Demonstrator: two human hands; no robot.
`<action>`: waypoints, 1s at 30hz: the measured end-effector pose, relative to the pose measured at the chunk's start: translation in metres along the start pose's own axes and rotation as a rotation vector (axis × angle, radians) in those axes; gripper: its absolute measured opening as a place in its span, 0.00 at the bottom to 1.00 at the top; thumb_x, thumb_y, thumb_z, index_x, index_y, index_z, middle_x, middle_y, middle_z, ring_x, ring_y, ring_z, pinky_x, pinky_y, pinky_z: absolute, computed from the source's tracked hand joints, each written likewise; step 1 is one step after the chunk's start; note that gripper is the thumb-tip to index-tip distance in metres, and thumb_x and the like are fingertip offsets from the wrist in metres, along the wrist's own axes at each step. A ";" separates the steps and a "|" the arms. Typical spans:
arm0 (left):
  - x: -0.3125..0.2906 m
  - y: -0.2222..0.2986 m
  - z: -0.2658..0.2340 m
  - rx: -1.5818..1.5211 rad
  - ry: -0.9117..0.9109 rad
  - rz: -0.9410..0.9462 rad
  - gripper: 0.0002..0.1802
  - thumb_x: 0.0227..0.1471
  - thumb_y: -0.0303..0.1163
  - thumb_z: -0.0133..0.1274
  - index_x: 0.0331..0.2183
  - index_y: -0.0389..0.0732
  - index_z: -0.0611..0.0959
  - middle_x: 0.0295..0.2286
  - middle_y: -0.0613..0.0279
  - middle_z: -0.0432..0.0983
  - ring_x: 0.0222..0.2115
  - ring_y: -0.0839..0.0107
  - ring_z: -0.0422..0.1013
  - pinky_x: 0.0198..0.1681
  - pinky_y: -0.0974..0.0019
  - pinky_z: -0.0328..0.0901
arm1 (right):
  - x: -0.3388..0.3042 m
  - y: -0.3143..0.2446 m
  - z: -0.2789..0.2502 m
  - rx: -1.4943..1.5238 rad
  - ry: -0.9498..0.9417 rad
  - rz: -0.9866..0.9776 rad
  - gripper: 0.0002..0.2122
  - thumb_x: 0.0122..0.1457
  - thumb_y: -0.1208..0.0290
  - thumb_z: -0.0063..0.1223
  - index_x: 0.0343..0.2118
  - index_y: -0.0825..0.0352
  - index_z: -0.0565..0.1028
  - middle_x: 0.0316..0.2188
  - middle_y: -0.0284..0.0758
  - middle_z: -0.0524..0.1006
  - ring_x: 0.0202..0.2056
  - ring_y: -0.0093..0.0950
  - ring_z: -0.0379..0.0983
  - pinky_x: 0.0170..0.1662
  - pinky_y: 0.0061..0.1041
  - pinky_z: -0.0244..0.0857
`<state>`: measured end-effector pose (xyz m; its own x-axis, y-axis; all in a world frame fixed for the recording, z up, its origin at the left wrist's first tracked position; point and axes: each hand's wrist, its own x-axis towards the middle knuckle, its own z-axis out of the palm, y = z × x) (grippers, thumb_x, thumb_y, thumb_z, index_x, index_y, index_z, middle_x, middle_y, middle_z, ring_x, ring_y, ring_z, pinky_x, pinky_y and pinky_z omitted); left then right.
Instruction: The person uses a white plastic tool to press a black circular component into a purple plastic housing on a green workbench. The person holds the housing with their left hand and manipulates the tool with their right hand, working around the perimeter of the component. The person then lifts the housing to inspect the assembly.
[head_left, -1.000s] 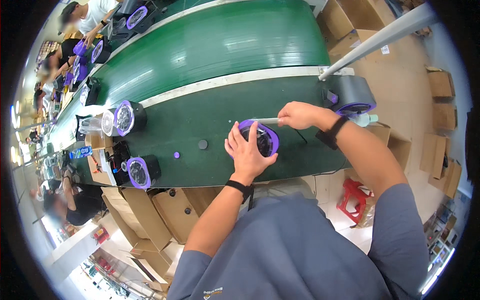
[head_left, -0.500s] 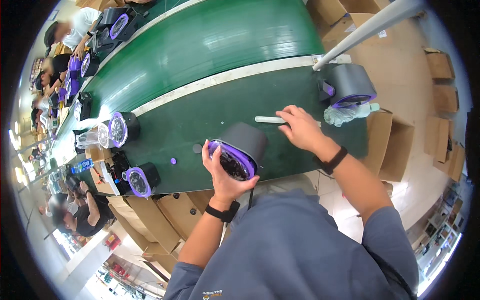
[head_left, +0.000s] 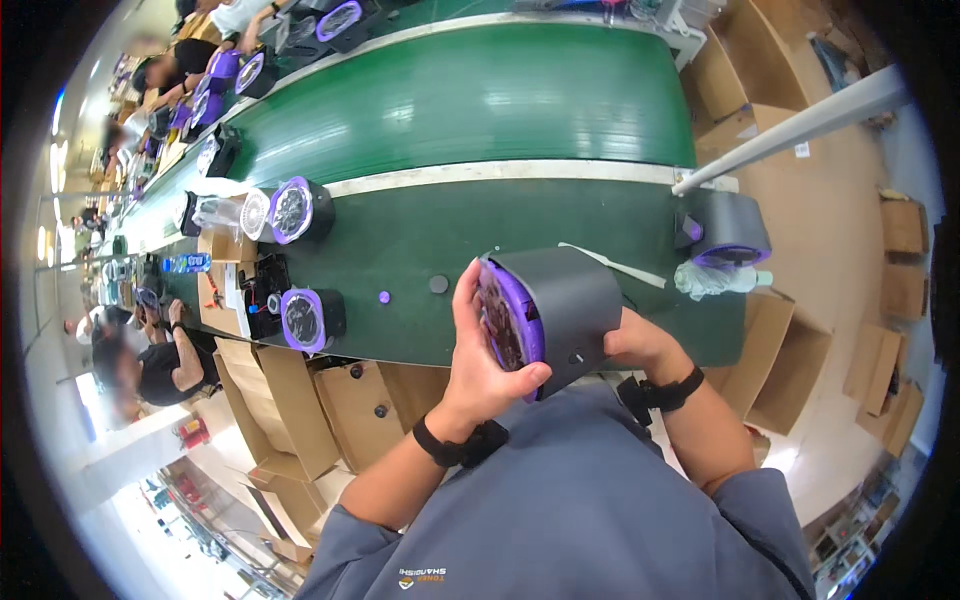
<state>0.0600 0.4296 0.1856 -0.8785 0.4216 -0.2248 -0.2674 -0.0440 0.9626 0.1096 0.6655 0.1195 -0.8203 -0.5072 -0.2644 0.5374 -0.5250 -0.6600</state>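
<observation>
A dark grey appliance housing (head_left: 575, 300) with a purple-rimmed, film-covered face (head_left: 508, 320) is held up in front of my body, the face turned left. Wrapped round the purple rim is my left hand (head_left: 485, 365), thumb on the near side. My right hand (head_left: 645, 345) grips the housing's right end; some of its fingers are hidden behind it. A small round hole shows low on the housing's side. Beyond it, a slim white tool (head_left: 612, 264) lies on the green bench (head_left: 420, 235). A grey round cap (head_left: 438, 284) and a small purple cap (head_left: 384, 297) lie to the left.
Similar housings stand on the bench at right (head_left: 735, 225) and left (head_left: 312, 320). A plastic-wrapped item (head_left: 715, 280) lies by the right one. A green conveyor (head_left: 450, 105) runs beyond a pale rail. Cardboard boxes (head_left: 780, 360) flank the bench. Other people work at far left.
My right hand has left the white tool on the bench and come back to the housing. The housing has been lifted closer and turned. The view has shifted.
</observation>
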 end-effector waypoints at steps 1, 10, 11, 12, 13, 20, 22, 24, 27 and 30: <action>0.001 0.006 -0.004 0.045 -0.033 -0.012 0.83 0.38 0.58 0.79 0.76 0.44 0.39 0.68 0.43 0.50 0.69 0.49 0.55 0.71 0.47 0.56 | -0.003 -0.002 0.006 0.006 0.029 -0.014 0.55 0.49 0.39 0.76 0.73 0.70 0.60 0.67 0.38 0.70 0.67 0.33 0.65 0.70 0.36 0.57; -0.014 0.020 -0.032 0.314 -0.339 -0.129 0.84 0.40 0.47 0.78 0.77 0.56 0.31 0.75 0.46 0.41 0.74 0.42 0.50 0.72 0.35 0.53 | -0.029 -0.001 0.041 -0.035 0.120 -0.064 0.57 0.51 0.42 0.75 0.76 0.67 0.54 0.69 0.40 0.67 0.69 0.35 0.64 0.71 0.38 0.57; -0.016 0.025 -0.032 0.331 -0.338 -0.137 0.84 0.39 0.47 0.78 0.77 0.56 0.32 0.75 0.47 0.41 0.74 0.42 0.50 0.73 0.35 0.52 | -0.032 -0.003 0.043 -0.059 0.105 -0.052 0.58 0.50 0.42 0.75 0.77 0.67 0.51 0.70 0.41 0.66 0.69 0.36 0.63 0.72 0.39 0.57; -0.017 0.031 -0.031 0.347 -0.340 -0.146 0.84 0.39 0.47 0.79 0.77 0.56 0.33 0.75 0.47 0.42 0.74 0.42 0.50 0.73 0.34 0.52 | -0.035 0.000 0.043 -0.065 0.136 -0.074 0.60 0.50 0.43 0.75 0.78 0.66 0.49 0.71 0.41 0.64 0.70 0.37 0.62 0.72 0.39 0.56; -0.018 0.035 -0.030 0.364 -0.342 -0.154 0.84 0.38 0.47 0.79 0.78 0.56 0.33 0.75 0.47 0.42 0.74 0.41 0.50 0.73 0.34 0.51 | -0.036 0.003 0.043 -0.070 0.168 -0.097 0.61 0.50 0.44 0.76 0.78 0.66 0.46 0.71 0.42 0.63 0.71 0.38 0.61 0.73 0.39 0.54; -0.032 0.035 -0.035 0.192 -0.308 -0.157 0.87 0.32 0.51 0.83 0.78 0.54 0.38 0.74 0.50 0.48 0.74 0.49 0.52 0.75 0.44 0.47 | -0.044 -0.013 0.069 -0.419 0.319 -0.286 0.66 0.47 0.48 0.78 0.80 0.62 0.40 0.73 0.44 0.59 0.73 0.39 0.56 0.75 0.40 0.47; -0.035 0.033 -0.036 0.145 -0.313 -0.143 0.88 0.31 0.51 0.84 0.78 0.53 0.39 0.73 0.51 0.50 0.74 0.52 0.52 0.75 0.46 0.47 | -0.048 -0.014 0.071 -0.425 0.308 -0.290 0.66 0.46 0.48 0.78 0.80 0.62 0.40 0.73 0.45 0.59 0.73 0.39 0.56 0.75 0.40 0.47; -0.037 0.036 -0.035 0.103 -0.307 -0.156 0.88 0.30 0.50 0.84 0.78 0.52 0.39 0.73 0.52 0.50 0.73 0.53 0.52 0.75 0.47 0.47 | -0.050 -0.014 0.076 -0.411 0.312 -0.298 0.65 0.46 0.49 0.78 0.80 0.62 0.41 0.72 0.45 0.60 0.73 0.39 0.57 0.75 0.39 0.47; -0.038 0.039 -0.037 0.060 -0.297 -0.158 0.88 0.30 0.52 0.84 0.78 0.51 0.39 0.73 0.52 0.52 0.73 0.53 0.52 0.75 0.46 0.47 | -0.048 -0.014 0.086 -0.365 0.337 -0.318 0.64 0.47 0.49 0.77 0.80 0.62 0.42 0.72 0.44 0.61 0.72 0.39 0.58 0.75 0.39 0.48; -0.036 0.045 -0.041 0.087 -0.297 -0.186 0.90 0.29 0.58 0.83 0.78 0.51 0.39 0.74 0.47 0.47 0.75 0.50 0.47 0.75 0.42 0.46 | -0.045 -0.013 0.088 -0.268 0.336 -0.287 0.62 0.49 0.48 0.76 0.80 0.63 0.44 0.70 0.42 0.63 0.71 0.36 0.60 0.74 0.38 0.50</action>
<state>0.0636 0.3757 0.2313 -0.6612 0.6605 -0.3557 -0.3659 0.1300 0.9215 0.1569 0.6352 0.2021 -0.9686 -0.0978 -0.2286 0.2486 -0.3945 -0.8846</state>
